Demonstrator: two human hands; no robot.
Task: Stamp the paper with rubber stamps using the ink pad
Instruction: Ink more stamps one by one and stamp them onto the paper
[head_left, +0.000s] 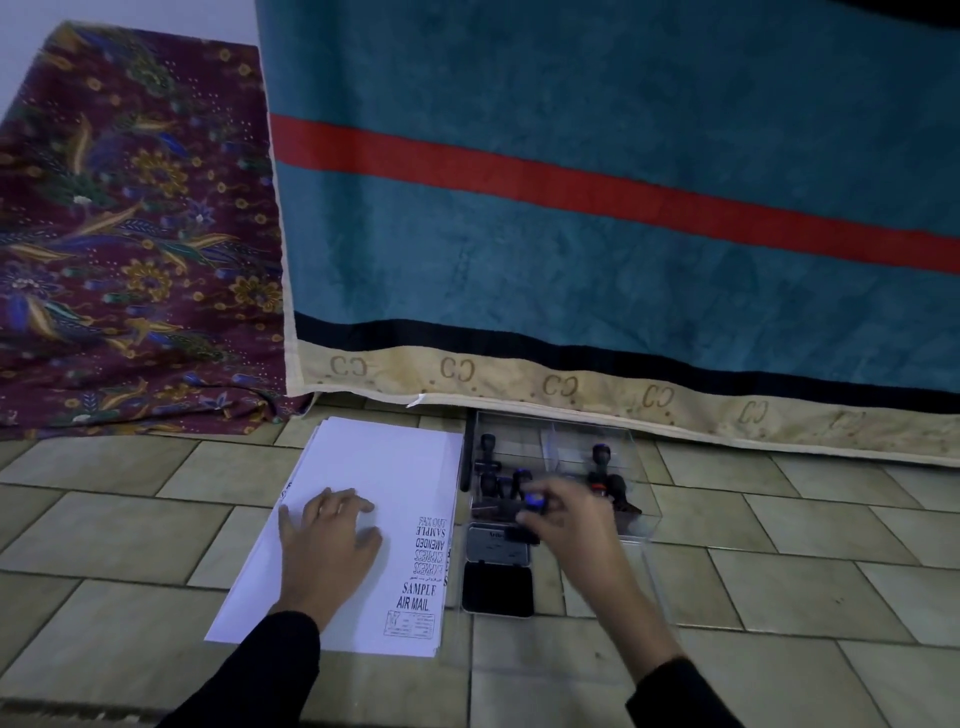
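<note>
A stack of white paper (374, 467) lies on the tiled floor, with several black stamped words down its right edge. My left hand (327, 545) rests flat on the sheet, fingers spread. To the right sits an open ink pad (497, 590), its dark pad nearest me and its lid (493, 545) behind. My right hand (566, 525) hovers over the lid, pinching a dark rubber stamp with a blue top (532, 506). Behind it a clear plastic box (639, 462) holds several more black stamps (602, 462).
A teal blanket with a red stripe (597, 182) hangs down just behind the box and paper. A maroon floral cloth (130, 234) covers the left. A clear plastic lid (550, 654) lies flat on the tiles under the ink pad. Tan floor tiles (779, 571) stretch right.
</note>
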